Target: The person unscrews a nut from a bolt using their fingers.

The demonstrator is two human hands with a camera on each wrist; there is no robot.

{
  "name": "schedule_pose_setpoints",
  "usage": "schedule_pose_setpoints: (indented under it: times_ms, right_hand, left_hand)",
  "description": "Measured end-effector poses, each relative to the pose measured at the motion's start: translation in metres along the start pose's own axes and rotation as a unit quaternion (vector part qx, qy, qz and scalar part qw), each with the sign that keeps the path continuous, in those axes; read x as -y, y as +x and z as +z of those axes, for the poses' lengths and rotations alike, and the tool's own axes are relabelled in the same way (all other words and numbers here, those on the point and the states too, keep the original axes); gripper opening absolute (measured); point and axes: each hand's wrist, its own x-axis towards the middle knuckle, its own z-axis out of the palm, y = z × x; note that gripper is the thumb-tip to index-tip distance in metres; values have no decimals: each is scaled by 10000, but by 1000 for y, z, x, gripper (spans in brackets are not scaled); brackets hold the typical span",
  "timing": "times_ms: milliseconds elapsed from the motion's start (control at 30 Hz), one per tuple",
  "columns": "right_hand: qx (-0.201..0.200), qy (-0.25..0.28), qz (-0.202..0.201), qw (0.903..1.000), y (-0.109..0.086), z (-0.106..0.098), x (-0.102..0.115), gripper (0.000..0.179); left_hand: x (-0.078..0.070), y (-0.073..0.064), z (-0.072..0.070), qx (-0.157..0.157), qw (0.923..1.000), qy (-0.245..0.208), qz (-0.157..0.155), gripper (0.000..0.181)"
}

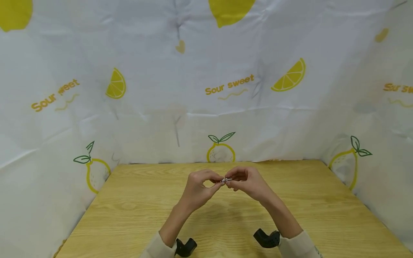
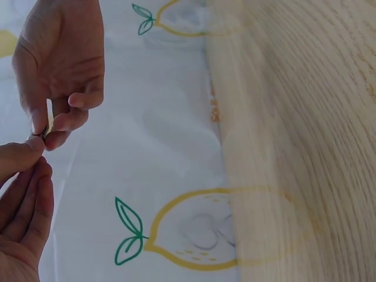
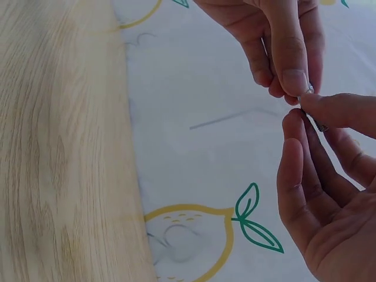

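Out over the far half of the table, my two hands meet fingertip to fingertip at a small, slim silvery metal piece (image 1: 226, 180). My left hand (image 1: 199, 189) pinches its left end between thumb and forefinger. Thumb and fingers of my right hand (image 1: 251, 183) pinch it from the other side, the remaining fingers loosely bent. In the left wrist view a flat, shiny strip (image 2: 50, 114) of it shows beside the right thumb. The right wrist view shows a dark, ridged end (image 3: 321, 125) below the right thumb. Fingertips hide most of the piece, so I cannot tell its kind.
Below the hands lies a wood-grain table (image 1: 145, 208). A white cloth (image 1: 155, 89) printed with lemons hangs along its back and both sides. Black wrist-camera mounts (image 1: 267, 239) sit at both cuffs, close over the table's near part.
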Motion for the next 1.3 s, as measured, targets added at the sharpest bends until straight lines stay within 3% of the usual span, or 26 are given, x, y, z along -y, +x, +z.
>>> schedule_pose_setpoints:
  times_ms: [233,433,500,700,833,1067,1300]
  right_hand:
    - [-76,190,-232,9995,-2,1,1,25]
    - [301,500,757,9954,-2,-1,0,43]
    - [469,488,922,9934,0,-2,-1,47]
    - [528,499,723,9947,2,-6,3,39]
    - [513,542,589,9955,1,-6,2,38]
    - [468,260,209,9983,-2,-6,2,30]
    - [237,251,-167,9993,-1,-7,4,25]
  left_hand:
    - [-1,0,0,-87,9999,-102,96,11]
    - [-1,-2,4,-68,9998,-113,133,10]
    - [-1,-2,5,-60,9999,-56,123,9]
    - [-1,2,1,-13,10000,-48,23,11]
    - [-2,1,1,-12,9999,-75,125,9]
    - [-2,-2,1,29,10000,18,34,10]
    - [1,1,1,-184,9988,117,445,11]
